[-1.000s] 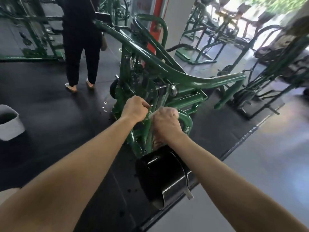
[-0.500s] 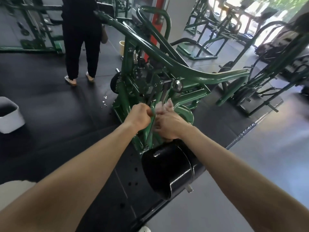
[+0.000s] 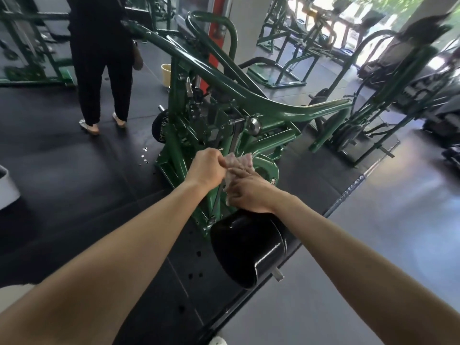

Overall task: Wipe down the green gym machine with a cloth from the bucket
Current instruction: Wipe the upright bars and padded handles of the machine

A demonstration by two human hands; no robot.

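The green gym machine (image 3: 224, 95) stands in front of me, with a black roller pad (image 3: 246, 247) at its near end. Both my hands meet over its lower frame just above that pad. My left hand (image 3: 206, 168) is a fist pinching one end of a pale pinkish cloth (image 3: 240, 161). My right hand (image 3: 249, 190) grips the other part of the cloth from below. The cloth bunches up between the two hands, close against the green frame. Most of the cloth is hidden by my fingers.
A white bucket (image 3: 6, 188) sits on the black floor mat at the far left. A person in dark clothes (image 3: 99, 58) stands behind the machine. A small yellow bucket (image 3: 166, 74) is further back. More green machines (image 3: 373, 95) fill the right side.
My hands have shifted slightly up the frame and my view has tilted. The cloth now shows more between the hands, with the right hand lower than the left.
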